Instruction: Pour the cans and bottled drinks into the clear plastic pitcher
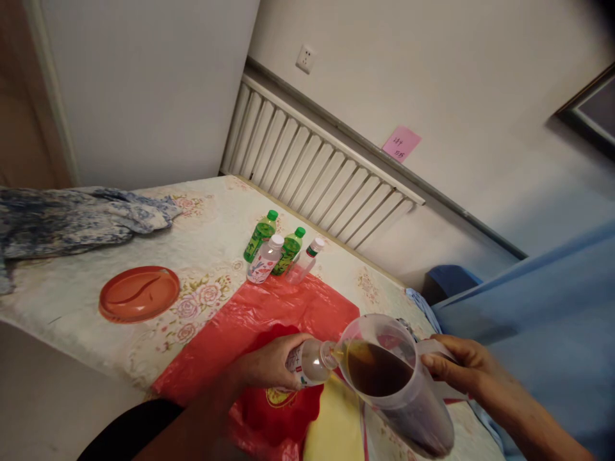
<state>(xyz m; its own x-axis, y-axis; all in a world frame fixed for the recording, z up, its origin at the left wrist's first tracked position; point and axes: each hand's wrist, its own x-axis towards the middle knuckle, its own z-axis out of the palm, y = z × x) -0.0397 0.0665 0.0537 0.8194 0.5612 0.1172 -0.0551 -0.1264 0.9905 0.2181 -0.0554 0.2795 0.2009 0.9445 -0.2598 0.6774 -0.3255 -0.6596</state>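
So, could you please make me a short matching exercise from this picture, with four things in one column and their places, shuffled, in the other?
Things
1. Pitcher of dark liquid
2. Uncapped bottle
3. Pink note
4. Green-capped bottles

Places
A. On the wall, above the radiator
B. Standing on the flowered cloth
C. In the right grip
D. In the left grip

Right pairs: 1-C, 2-D, 3-A, 4-B
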